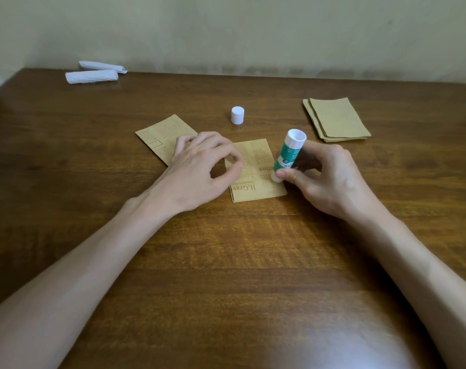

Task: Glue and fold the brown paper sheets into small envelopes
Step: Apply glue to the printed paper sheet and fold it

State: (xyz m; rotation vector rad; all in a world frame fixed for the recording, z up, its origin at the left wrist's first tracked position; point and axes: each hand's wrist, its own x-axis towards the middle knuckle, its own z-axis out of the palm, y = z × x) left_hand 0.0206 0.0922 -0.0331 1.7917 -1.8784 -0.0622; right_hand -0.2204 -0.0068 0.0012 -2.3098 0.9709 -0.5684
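A folded brown printed paper sheet [255,174] lies in the middle of the wooden table [226,262]. My right hand [325,177] grips a green and white glue stick [289,154], tilted, with its lower end on the sheet's right edge. My left hand [202,169] rests over the sheet's left edge with curled fingers; blur hides whether the fingertips pinch the paper. A second printed brown piece [164,141] lies behind the left hand. The white glue cap [237,115] stands upright further back.
A stack of plain brown sheets [335,119] lies at the right rear. Two white folded paper bundles [93,75] sit at the table's far left corner, close to the wall.
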